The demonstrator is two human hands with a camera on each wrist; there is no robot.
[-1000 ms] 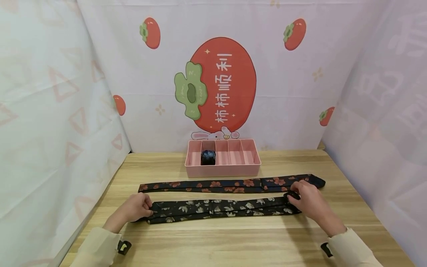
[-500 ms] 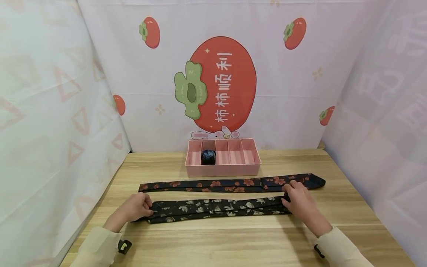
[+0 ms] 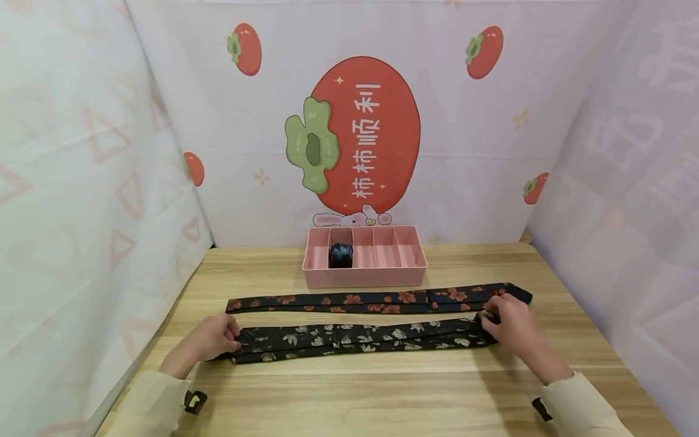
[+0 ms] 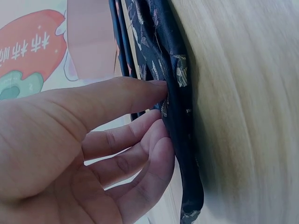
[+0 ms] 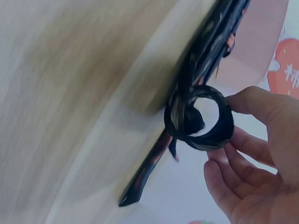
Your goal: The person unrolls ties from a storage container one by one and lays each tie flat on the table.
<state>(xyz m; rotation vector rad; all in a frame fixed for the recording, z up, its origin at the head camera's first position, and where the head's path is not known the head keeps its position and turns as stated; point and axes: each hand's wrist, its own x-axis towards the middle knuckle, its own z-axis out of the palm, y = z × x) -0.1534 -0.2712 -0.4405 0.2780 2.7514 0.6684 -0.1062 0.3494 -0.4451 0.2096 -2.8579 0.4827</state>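
A black necktie with white flowers [image 3: 349,340] lies folded lengthwise across the table. At its left end my left hand [image 3: 212,337] pinches the cloth between thumb and fingers; the left wrist view shows the tie's edge [image 4: 180,121] at the fingertips. The right end is curled into a loose, hollow roll [image 5: 223,122], which my right hand [image 3: 516,325] holds by its rim between thumb and fingers. Just behind lies a second dark necktie with red flowers [image 3: 352,300], stretched out flat, its wide end partly behind my right hand.
A pink divided box [image 3: 364,278] stands at the back of the wooden table [image 3: 349,394]. One of its compartments, second from left, holds a rolled dark blue necktie [image 3: 341,255]. Printed cloth [image 3: 464,139] hangs behind and at both sides.
My right hand moved left, then back right with the rolled end, which shows again. My left hand and the white-flowered necktie have shifted slightly left.
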